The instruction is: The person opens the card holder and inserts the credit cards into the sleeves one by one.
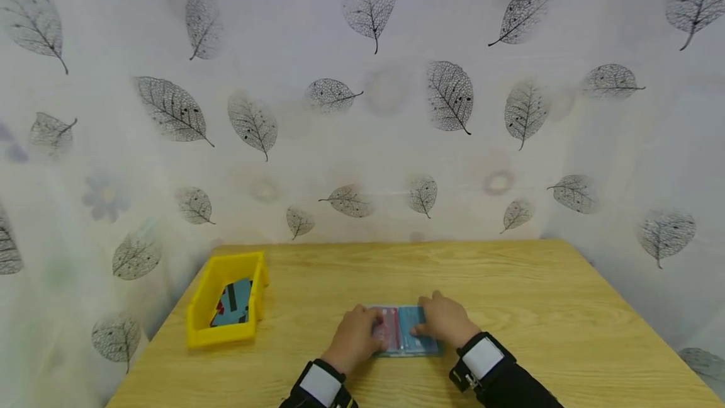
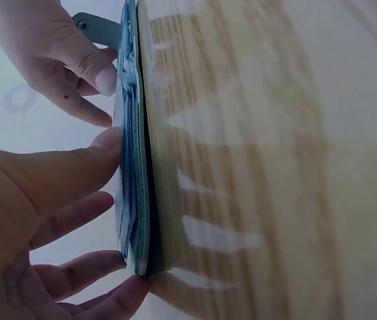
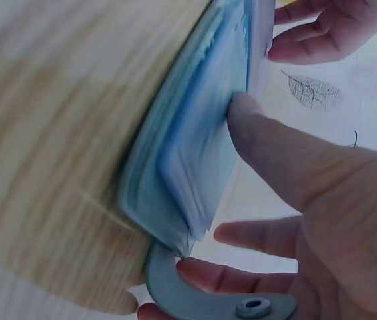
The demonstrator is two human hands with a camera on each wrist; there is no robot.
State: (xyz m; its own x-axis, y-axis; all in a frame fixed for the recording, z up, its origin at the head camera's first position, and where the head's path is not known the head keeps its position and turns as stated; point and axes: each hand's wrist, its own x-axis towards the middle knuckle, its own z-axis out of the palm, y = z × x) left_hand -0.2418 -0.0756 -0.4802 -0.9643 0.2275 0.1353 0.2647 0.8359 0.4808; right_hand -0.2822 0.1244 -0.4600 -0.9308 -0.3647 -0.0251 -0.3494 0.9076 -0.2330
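A card holder (image 1: 404, 352) with a blue-green cover and clear plastic sleeves lies opened on the table in front of me. Its left page shows pink, its right page blue. My left hand (image 1: 351, 337) holds the left side, thumb on the sleeves and fingertips along the outer edge in the left wrist view. On the right side, my right hand (image 1: 450, 321) grips the holder, thumb (image 3: 262, 137) pressed on the sleeves and the other fingers around the outer edge. A grey-green strap with a metal snap (image 3: 254, 307) sticks out beside those fingers.
To the left on the wooden table (image 1: 538, 320) stands a yellow bin (image 1: 195, 326) with a blue-grey, dark-marked flat item (image 1: 236, 307) in it. A pale curtain with a leaf print (image 1: 385, 162) hangs behind the table and along both sides.
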